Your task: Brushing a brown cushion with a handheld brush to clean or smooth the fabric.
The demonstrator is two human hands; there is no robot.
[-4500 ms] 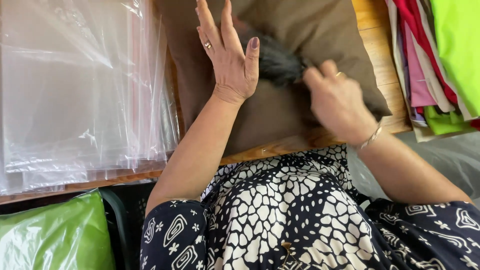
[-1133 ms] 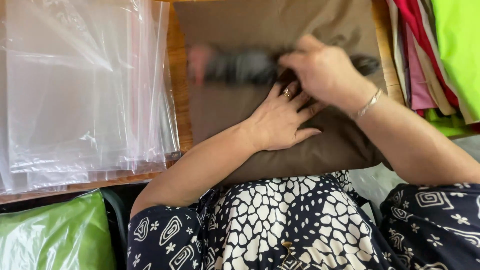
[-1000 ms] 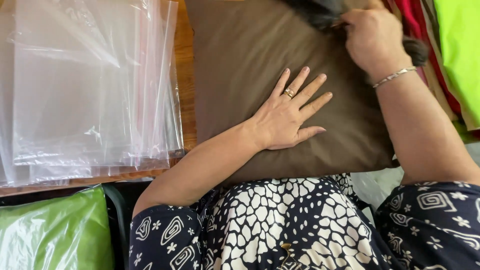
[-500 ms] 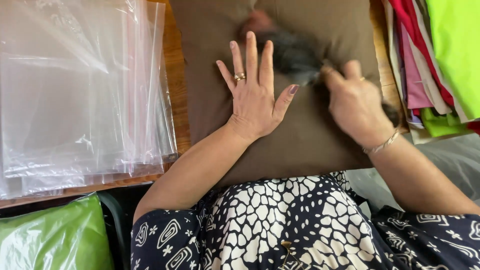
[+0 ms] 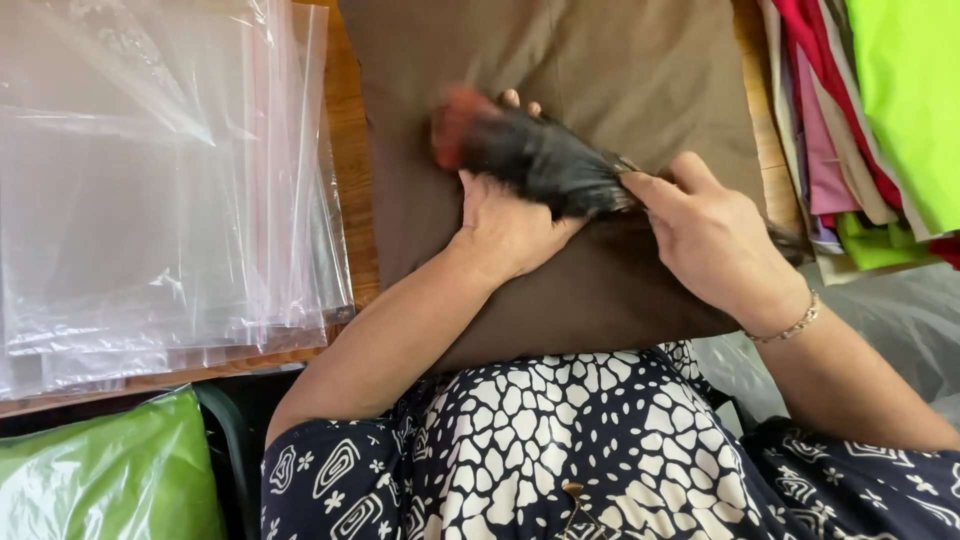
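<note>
Right hand (image 5: 715,245): closed round handle end of dark brush (image 5: 535,160); long axis runs left, bristles blurred over left hand (image 5: 510,225). Left hand: flat, open, pressing brown cushion (image 5: 600,60) on counter (image 5: 345,130). Clear bags (image 5: 150,190) left.

The person wears a dark navy garment (image 5: 560,460) printed all over with white pebble shapes, ovals and small flowers, its short sleeves ending above bare forearms, and a thin beaded metal bracelet (image 5: 785,325) circles the right wrist.
</note>
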